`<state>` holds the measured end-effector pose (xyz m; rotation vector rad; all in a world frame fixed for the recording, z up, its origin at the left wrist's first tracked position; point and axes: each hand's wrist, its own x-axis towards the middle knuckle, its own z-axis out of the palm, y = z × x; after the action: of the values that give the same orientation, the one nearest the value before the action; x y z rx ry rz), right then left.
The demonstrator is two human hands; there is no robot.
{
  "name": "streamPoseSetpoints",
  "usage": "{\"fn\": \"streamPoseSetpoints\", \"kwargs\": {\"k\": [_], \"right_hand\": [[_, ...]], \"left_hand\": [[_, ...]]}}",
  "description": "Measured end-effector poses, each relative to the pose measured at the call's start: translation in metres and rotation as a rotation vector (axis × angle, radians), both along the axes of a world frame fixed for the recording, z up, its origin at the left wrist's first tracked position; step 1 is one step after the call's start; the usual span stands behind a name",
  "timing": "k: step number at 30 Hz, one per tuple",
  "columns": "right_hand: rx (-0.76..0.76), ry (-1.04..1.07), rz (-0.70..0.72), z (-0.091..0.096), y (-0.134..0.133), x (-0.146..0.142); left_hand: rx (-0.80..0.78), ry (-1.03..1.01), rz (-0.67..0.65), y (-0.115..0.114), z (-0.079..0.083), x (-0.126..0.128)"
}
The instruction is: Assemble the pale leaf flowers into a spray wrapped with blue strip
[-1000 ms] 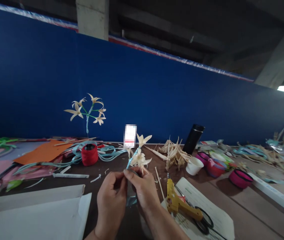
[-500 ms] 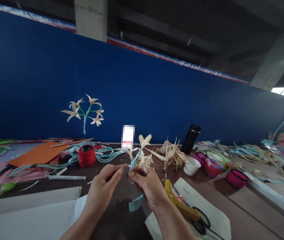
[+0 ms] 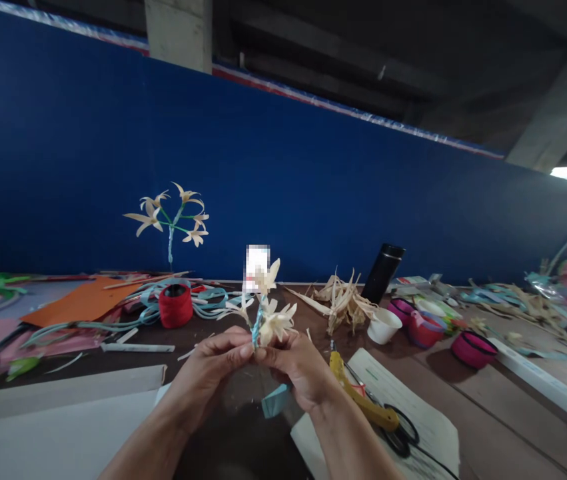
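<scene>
A small spray of pale artificial flowers (image 3: 277, 321), apparently made of dried husk, stands upright between my hands, its stem (image 3: 257, 331) wrapped in light blue tape. My left hand (image 3: 218, 363) pinches the stem's lower end from the left, thumb against forefinger. From the other side my right hand (image 3: 299, 365) closes on the same spot, and the two thumbs almost meet. The stem's very bottom is hidden by the fingertips. Below my right hand is a short light blue strip (image 3: 276, 401); whether it hangs from the fingers or lies on the table I cannot tell.
A similar flower spray (image 3: 170, 230) rises behind a red tape roll (image 3: 176, 307). Dried husks (image 3: 343, 303), a white cup (image 3: 384, 325) and a black flask (image 3: 383, 273) stand beyond my right hand. A yellow glue gun (image 3: 363, 400) and scissors (image 3: 400, 430) lie on paper (image 3: 430, 417).
My left hand has moved right and now grips the stem, where before it pinched just beside it. The flower spray has turned and become more upright in my right hand.
</scene>
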<state>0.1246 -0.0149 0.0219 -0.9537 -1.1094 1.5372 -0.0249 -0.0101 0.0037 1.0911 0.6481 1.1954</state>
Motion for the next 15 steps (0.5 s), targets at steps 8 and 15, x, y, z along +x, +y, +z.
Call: {"fn": "streamPoseSetpoints", "kwargs": {"k": [8,15], "right_hand": [[0.018,-0.041,0.102,-0.0034,-0.0003,0.0002],[0.307,-0.299,-0.125,-0.0057,0.0008,-0.0004]], "left_hand": [[-0.073,-0.102,0.038,-0.0012,-0.0044,0.0001],[0.029,0.125,0.252,0.0009,-0.0019,0.0018]]}}
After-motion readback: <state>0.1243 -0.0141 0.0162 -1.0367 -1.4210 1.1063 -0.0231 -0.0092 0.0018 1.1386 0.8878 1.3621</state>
